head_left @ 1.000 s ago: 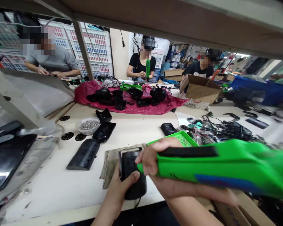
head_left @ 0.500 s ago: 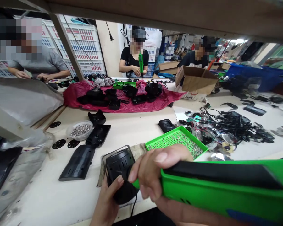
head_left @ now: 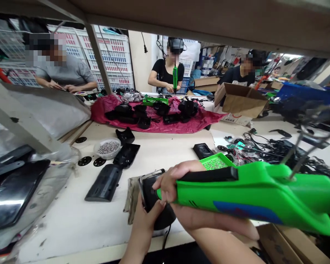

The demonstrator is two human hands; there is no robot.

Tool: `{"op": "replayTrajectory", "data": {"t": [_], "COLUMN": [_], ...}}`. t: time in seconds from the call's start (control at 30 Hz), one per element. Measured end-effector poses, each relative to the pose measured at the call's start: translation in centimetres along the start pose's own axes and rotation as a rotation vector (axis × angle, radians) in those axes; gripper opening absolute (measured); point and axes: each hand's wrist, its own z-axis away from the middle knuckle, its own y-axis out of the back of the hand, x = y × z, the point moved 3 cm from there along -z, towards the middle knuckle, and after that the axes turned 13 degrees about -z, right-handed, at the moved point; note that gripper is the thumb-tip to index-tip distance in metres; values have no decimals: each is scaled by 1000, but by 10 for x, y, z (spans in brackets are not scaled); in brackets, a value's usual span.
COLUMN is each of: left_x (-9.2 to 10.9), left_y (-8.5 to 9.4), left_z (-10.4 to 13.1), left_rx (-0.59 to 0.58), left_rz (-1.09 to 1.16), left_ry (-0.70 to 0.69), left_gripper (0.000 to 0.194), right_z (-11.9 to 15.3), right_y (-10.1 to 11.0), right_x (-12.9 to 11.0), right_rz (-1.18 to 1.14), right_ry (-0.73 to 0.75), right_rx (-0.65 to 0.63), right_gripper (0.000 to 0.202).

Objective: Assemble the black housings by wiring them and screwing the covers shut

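Note:
A bulky green electric screwdriver (head_left: 247,190) with a black strip along its top fills the right foreground. My right hand (head_left: 176,187) is wrapped around its front end, which points left and down at a black plastic housing (head_left: 166,218). Fingers and tool hide the screwdriver's tip, so contact cannot be seen. My left hand (head_left: 144,225) grips the housing's near left side, thumb on top. A metal-framed edge and a worn brownish cloth (head_left: 131,200) show beside the housing, and a black cord hangs below it. Just beyond my right hand lies a green tray (head_left: 206,160) of small screws.
Black shell pieces (head_left: 104,183) and a bowl of screws (head_left: 95,152) lie left. Tangled black cables (head_left: 280,150) occupy the right. A pink sheet (head_left: 156,127) with black parts lies ahead. An overhead shelf (head_left: 209,18) spans above. Several people work across the table.
The view has shifted left, so the scene sits farther right. The screwdriver's rear end and hanger now show. My right hand and the screwdriver now cover more of the housing; both grips stay closed.

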Motion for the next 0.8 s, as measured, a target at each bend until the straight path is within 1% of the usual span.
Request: {"op": "replayTrajectory", "data": {"t": [0.07, 0.13, 0.3, 0.47, 0.57, 0.7, 0.8], "left_x": [0, 1, 1, 2, 2, 1, 0], "left_y": [-1, -1, -3, -2, -3, -6, -8], "left_z": [-1, -1, 0, -1, -1, 0, 0], "left_rx": [18, 39, 37, 61, 69, 47, 31], "left_rz": [18, 32, -15, -71, -74, -66, -47], "left_ry": [-22, -35, -38, -72, -65, -32, -4], "left_gripper": [68, 67, 56, 56, 57, 60, 62], "right_z": [-3, -5, -7, -3, -5, -10, -12], "right_y": [0, 0, 4, 4, 5, 7, 9], "right_x": [3, 7, 13, 10, 6, 2, 1], "right_rz": [-23, -47, -28, -12, 0, 13, 4], "right_ry": [86, 120, 106, 158, 127, 60, 102], "right_rx": [0, 8, 34, 47, 38, 29, 68], "right_gripper": [68, 70, 79, 83, 81, 78, 77]}}
